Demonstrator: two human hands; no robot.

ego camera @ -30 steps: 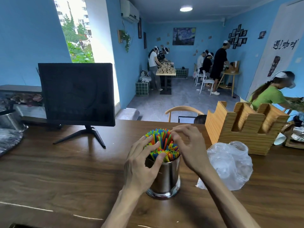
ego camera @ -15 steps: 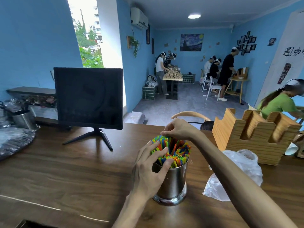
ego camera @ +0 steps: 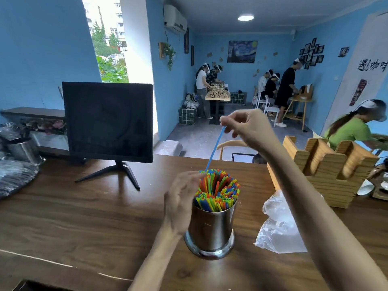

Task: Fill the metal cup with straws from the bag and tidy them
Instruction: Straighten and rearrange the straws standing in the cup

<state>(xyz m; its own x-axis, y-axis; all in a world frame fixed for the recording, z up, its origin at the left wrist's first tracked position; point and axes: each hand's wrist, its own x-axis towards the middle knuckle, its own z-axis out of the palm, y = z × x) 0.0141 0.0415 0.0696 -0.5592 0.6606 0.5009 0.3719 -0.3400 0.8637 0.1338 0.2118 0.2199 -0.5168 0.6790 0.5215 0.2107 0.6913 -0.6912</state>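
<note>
The left hand (ego camera: 182, 203) hides the left side of the shiny round metal cup (ego camera: 211, 227), low in the middle on the brown wooden surface (ego camera: 84, 217); I cannot tell if its fingers grip. The cup is packed with thin colourful plastic straws (ego camera: 217, 193). The right hand (ego camera: 251, 128), upper middle, pinches one long blue straw (ego camera: 215, 149). A crinkly clear plastic bag (ego camera: 279, 227) lies right, partly behind the arm.

A shiny metal cup (ego camera: 210, 227) stands upright on the table, near its front edge, packed with multicoloured straws (ego camera: 218, 193) fanning slightly outward. One blue straw (ego camera: 214, 149) rises tilted above the bundle. A crumpled clear plastic bag (ego camera: 279, 227) lies just right of the cup.
</note>
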